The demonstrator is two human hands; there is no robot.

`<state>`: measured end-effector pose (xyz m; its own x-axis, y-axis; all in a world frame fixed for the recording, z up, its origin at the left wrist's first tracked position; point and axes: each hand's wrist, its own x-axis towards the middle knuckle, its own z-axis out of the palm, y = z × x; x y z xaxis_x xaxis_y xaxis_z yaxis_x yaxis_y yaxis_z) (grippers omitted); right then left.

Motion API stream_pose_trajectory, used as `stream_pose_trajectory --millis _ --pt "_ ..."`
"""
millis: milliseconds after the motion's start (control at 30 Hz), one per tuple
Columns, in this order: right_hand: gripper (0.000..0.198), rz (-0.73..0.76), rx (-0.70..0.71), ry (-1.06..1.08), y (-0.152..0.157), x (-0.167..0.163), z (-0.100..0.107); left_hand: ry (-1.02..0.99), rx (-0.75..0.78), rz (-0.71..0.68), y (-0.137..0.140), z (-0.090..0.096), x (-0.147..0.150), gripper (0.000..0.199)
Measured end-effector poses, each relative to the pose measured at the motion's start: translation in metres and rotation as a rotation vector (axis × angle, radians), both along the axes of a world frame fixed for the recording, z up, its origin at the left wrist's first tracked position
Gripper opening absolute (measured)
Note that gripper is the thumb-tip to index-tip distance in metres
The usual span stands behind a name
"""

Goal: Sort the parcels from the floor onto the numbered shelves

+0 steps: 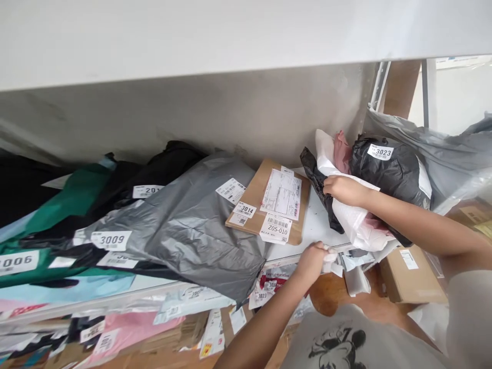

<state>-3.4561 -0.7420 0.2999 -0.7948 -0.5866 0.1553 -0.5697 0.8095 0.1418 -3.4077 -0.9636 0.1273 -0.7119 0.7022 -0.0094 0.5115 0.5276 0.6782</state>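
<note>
My right hand (pixel 348 190) is closed, its fingers pinching the edge of a black plastic parcel bag (pixel 322 184) at the right part of the shelf. Under my right wrist lie a white plastic parcel (pixel 351 225) and a pink one (pixel 342 151). My left hand (pixel 312 264) makes a fist at the shelf's front edge, and a crumpled white piece (pixel 331 260), perhaps plastic or paper, sticks out of it. Between the hands and a large grey bag (pixel 200 205) rests a flat brown cardboard mailer (pixel 255 205) with labels 3014 and Z05-010.
A round black parcel (pixel 388 166) labelled 3023 sits by the shelf upright (pixel 378 87). Green and black bags (pixel 82 189) fill the left. Another shelf board (pixel 230 36) hangs above. Below are more parcels and a cardboard box (pixel 413 274); a grey bag (pixel 453 159) hangs at right.
</note>
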Motion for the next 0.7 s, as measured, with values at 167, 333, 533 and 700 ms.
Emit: stream_pose_trajectory --millis 167,333,533,700 --pt "0.025 0.100 -0.410 0.081 0.005 -0.009 -0.006 -0.282 0.486 0.375 -0.066 0.004 -0.012 0.033" --pt "0.016 0.102 -0.745 0.147 -0.063 -0.040 -0.001 -0.834 1.085 0.801 -0.091 0.003 0.007 0.049" --pt "0.025 0.303 -0.728 -0.205 -0.109 -0.003 -0.004 -0.846 1.205 0.812 -0.105 0.014 0.016 0.050" --pt "0.050 0.105 -1.064 -0.099 -0.094 0.114 -0.046 -0.922 1.202 0.762 -0.120 0.032 0.026 0.046"
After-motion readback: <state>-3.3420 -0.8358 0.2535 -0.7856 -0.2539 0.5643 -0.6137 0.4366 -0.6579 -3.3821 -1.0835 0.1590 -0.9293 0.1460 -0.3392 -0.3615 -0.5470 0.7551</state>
